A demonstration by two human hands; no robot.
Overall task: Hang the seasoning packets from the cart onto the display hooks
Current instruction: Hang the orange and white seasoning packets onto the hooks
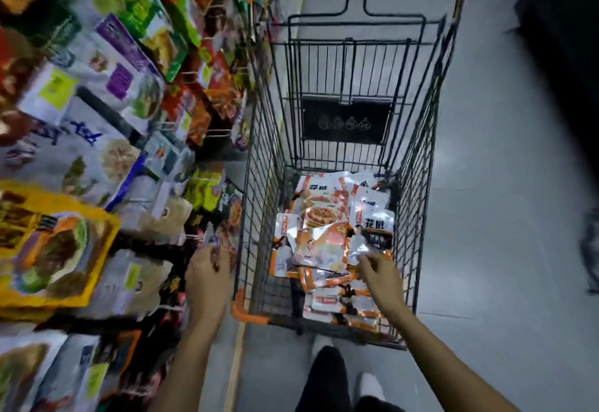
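Your left hand [207, 270] is gripping a blurred dark-red packet [225, 243] in curled fingers, beside the stocked display of hanging pouches [97, 159]. Your right hand [379, 274] is nearer the stock. Its half-curled fingertips [363, 257] are touching the near edge of a silver-and-orange foil seasoning packet [371, 243], lying flat just ahead in the black wire cart [259, 184]; grip cannot be confirmed.

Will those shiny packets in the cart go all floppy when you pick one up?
Probably floppy: the packets look thin and crinkled, bent over each other. Likely light, since they lie flat in the cart. Their glossy film may be a bit slippery for the right hand.
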